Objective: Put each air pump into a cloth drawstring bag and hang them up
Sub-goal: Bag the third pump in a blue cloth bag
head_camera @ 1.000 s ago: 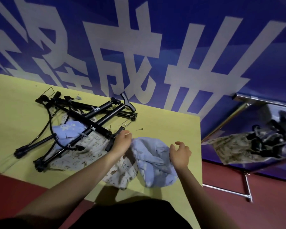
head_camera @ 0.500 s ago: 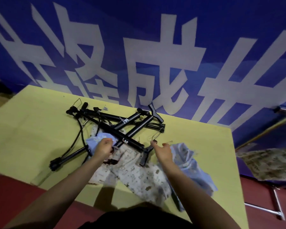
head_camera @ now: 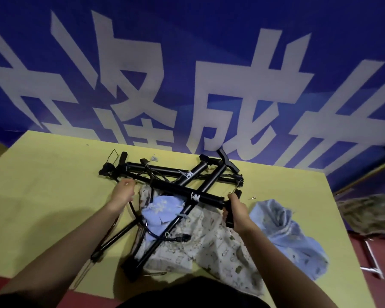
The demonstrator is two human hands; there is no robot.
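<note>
We see both forearms stretched out over the yellow counter. Our right hand wraps its fingers around the black T-handle of an air pump lying across the heap of pumps. Our left hand sits at that pump's far end, fingers curled at the tube. The patterned cloth bag lies beneath, the blue bag beside.
</note>
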